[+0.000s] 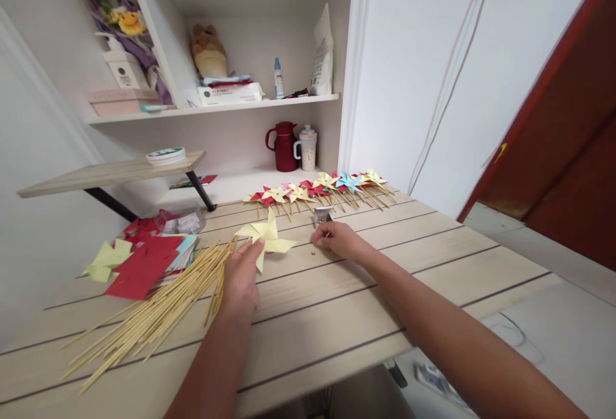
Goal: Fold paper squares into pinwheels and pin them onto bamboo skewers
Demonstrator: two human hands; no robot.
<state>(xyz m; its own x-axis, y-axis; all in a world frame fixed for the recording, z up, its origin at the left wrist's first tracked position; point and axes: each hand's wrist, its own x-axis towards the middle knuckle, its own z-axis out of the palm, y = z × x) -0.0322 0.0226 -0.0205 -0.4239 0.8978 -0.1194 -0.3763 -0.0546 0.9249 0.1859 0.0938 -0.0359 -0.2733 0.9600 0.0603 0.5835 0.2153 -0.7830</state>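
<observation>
A yellow pinwheel [267,237] is pinched by the left hand [242,276] on the table [337,316]. Something tiny is pinched by the right hand [339,239]. Many finished pinwheels [320,189] are lined up; many sticks [158,307] are left.

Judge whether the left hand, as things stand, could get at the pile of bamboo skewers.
Probably yes: the left hand rests on the yellow pinwheel, right beside the bamboo skewers, with nothing lying between them on the table.

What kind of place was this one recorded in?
Probably a home craft corner. A wooden table holds paper pinwheels and bamboo sticks, and a wall shelf behind carries household bottles, a soft toy and a red jug.
</observation>
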